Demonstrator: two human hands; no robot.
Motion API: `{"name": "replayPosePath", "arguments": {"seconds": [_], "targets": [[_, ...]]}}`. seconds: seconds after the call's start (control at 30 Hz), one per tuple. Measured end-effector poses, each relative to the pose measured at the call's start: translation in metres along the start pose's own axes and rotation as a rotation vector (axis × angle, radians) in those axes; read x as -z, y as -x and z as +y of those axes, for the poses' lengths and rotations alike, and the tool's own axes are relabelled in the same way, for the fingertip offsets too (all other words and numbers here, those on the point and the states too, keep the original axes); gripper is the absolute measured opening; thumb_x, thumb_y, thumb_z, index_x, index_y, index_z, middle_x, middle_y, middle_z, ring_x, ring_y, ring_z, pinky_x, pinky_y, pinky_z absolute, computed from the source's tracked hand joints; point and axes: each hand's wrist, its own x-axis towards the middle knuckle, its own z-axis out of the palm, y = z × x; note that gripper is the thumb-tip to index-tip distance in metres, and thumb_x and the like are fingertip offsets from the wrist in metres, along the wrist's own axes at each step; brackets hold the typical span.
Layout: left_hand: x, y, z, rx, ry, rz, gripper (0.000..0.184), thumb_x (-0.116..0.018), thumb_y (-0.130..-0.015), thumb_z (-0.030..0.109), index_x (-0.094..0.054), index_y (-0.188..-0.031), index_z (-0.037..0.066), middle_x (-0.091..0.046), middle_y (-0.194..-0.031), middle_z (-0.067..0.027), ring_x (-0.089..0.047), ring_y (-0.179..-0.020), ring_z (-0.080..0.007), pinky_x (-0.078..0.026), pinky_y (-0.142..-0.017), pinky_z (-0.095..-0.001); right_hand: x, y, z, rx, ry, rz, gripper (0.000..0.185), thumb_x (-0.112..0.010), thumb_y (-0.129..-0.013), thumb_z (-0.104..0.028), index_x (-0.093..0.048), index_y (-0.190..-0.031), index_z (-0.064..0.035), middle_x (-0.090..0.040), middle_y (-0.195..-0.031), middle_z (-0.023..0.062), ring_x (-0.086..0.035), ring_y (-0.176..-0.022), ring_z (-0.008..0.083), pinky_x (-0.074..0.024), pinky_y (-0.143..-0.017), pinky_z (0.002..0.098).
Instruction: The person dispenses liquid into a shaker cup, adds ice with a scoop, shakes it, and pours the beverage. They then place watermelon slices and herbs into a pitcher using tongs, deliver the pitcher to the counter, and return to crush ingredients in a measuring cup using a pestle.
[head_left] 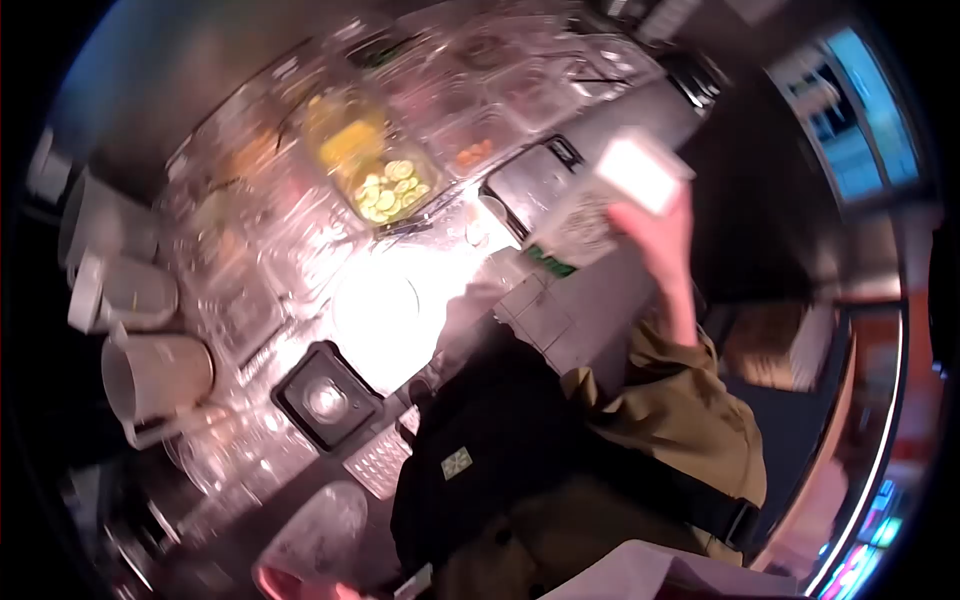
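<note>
On the right, my right hand (655, 235) grips a white carton (590, 225) with grey print and a green band at its lower end. The carton is tilted, one end towards the counter, its upper end blown out by light. At the lower left edge, my left hand (300, 585) is closed round a frosted, see-through cup (320, 525); only part of the fingers shows. Beside the cup lies a perforated metal drip grate (382, 455). A black-framed square device (326, 396) with a shiny round centre sits just beyond it.
Clear tubs fill the back counter, one with sliced citrus (390, 192), another with orange pieces (475, 152). Plastic pitchers (158, 375) stand at the left. A very bright patch (390, 305) lights the counter's middle. A cardboard box (775, 345) is at the right.
</note>
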Motion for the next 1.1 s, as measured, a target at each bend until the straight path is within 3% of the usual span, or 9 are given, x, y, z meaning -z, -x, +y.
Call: {"name": "replayPosePath", "arguments": {"seconds": [0.23, 0.3, 0.37, 0.57, 0.7, 0.77, 0.93, 1.03, 1.1], "targets": [[-0.128, 0.028, 0.058, 0.575, 0.25, 0.398, 0.059, -0.054, -0.081, 0.019, -0.023, -0.13, 0.006, -0.037, -0.121, -0.0233, -0.043, -0.107, -0.0338, -0.04, -0.092, -0.0459, 0.078, -0.146, 0.114, 0.201, 0.372, 0.46, 0.073, -0.08, -0.062, -0.018, -0.037, -0.114, 0.007, -0.049, -0.109, 0.0158, -0.05, -0.098, 0.0204, -0.0414, -0.084, 0.0295], [-0.167, 0.036, 0.066, 0.567, 0.154, 0.296, 0.072, -0.063, -0.077, 0.023, -0.018, -0.131, 0.004, -0.036, -0.122, -0.0214, -0.042, -0.11, -0.0342, -0.035, -0.096, -0.044, 0.086, -0.174, 0.148, 0.14, 0.45, 0.551, 0.072, -0.081, -0.06, -0.02, -0.039, -0.112, 0.0073, -0.05, -0.107, 0.0158, -0.052, -0.095, 0.0195, -0.0436, -0.081, 0.0298], [-0.197, 0.034, 0.067, 0.276, 0.159, -0.009, 0.12, -0.081, -0.05, 0.047, -0.005, -0.135, 0.009, -0.032, -0.124, -0.0242, -0.04, -0.111, -0.0348, -0.036, -0.095, -0.0441, 0.095, -0.198, 0.18, 0.143, 0.289, 0.497, 0.082, -0.083, -0.056, -0.024, -0.034, -0.114, 0.0079, -0.049, -0.107, 0.0185, -0.054, -0.094, 0.0223, -0.0459, -0.08, 0.0305], [-0.228, 0.021, 0.078, 0.196, 0.177, -0.057, 0.104, -0.074, -0.062, 0.036, -0.007, -0.135, 0.007, -0.035, -0.123, -0.0224, -0.043, -0.109, -0.03, -0.038, -0.091, -0.0408, 0.082, -0.208, 0.184, 0.094, 0.163, 0.495, 0.077, -0.082, -0.06, -0.022, -0.034, -0.112, 0.0079, -0.047, -0.109, 0.0186, -0.052, -0.096, 0.0227, -0.0446, -0.084, 0.0336], [-0.215, 0.019, 0.071, 0.272, 0.095, 0.037, 0.117, -0.079, -0.054, 0.047, -0.003, -0.135, 0.009, -0.028, -0.127, -0.0257, -0.039, -0.112, -0.0367, -0.035, -0.093, -0.0457, 0.091, -0.177, 0.163, 0.286, 0.833, 0.663, 0.071, -0.076, -0.067, -0.023, -0.033, -0.116, 0.0061, -0.047, -0.11, 0.0194, -0.044, -0.108, 0.0247, -0.0353, -0.093, 0.0404], [-0.21, 0.015, 0.067, 0.244, 0.049, 0.05, 0.118, -0.079, -0.054, 0.049, -0.003, -0.136, 0.008, -0.03, -0.126, -0.026, -0.039, -0.112, -0.0359, -0.033, -0.094, -0.045, 0.046, -0.158, 0.103, 0.46, 0.448, 0.688, 0.057, -0.068, -0.075, -0.015, -0.035, -0.118, 0.0051, -0.048, -0.112, 0.0181, -0.048, -0.103, 0.0248, -0.04, -0.088, 0.037], [-0.208, -0.006, 0.054, 0.194, -0.04, 0.079, 0.112, -0.077, -0.056, 0.048, -0.008, -0.136, 0.012, -0.032, -0.126, -0.0235, -0.041, -0.111, -0.0335, -0.035, -0.093, -0.0454, -0.136, -0.257, 0.07, 0.499, 0.065, -0.032, 0.015, -0.061, -0.081, -0.011, -0.062, -0.094, -0.0035, -0.062, -0.09, 0.0039, -0.056, -0.078, 0.0091, -0.0453, -0.072, 0.0216], [-0.21, -0.013, 0.055, 0.311, -0.024, 0.23, 0.117, -0.079, -0.053, 0.049, -0.005, -0.137, 0.014, -0.034, -0.126, -0.0218, -0.04, -0.113, -0.0323, -0.034, -0.095, -0.0459, -0.268, -0.352, 0.142, 0.835, 0.669, -0.269, 0.03, -0.061, -0.074, -0.016, -0.057, -0.102, -0.0042, -0.055, -0.11, 0.0142, -0.051, -0.1, 0.0336, -0.0436, -0.083, 0.0398], [-0.212, -0.019, 0.058, 0.273, -0.119, 0.199, 0.116, -0.077, -0.056, 0.049, -0.005, -0.137, 0.01, -0.034, -0.126, -0.022, -0.04, -0.114, -0.0318, -0.032, -0.097, -0.0448, -0.322, -0.411, 0.209, 0.987, 1.145, -0.55, 0.037, -0.05, -0.079, -0.014, -0.05, -0.115, -0.0069, -0.044, -0.123, 0.0206, -0.043, -0.113, 0.034, -0.0411, -0.09, 0.0407]]}}
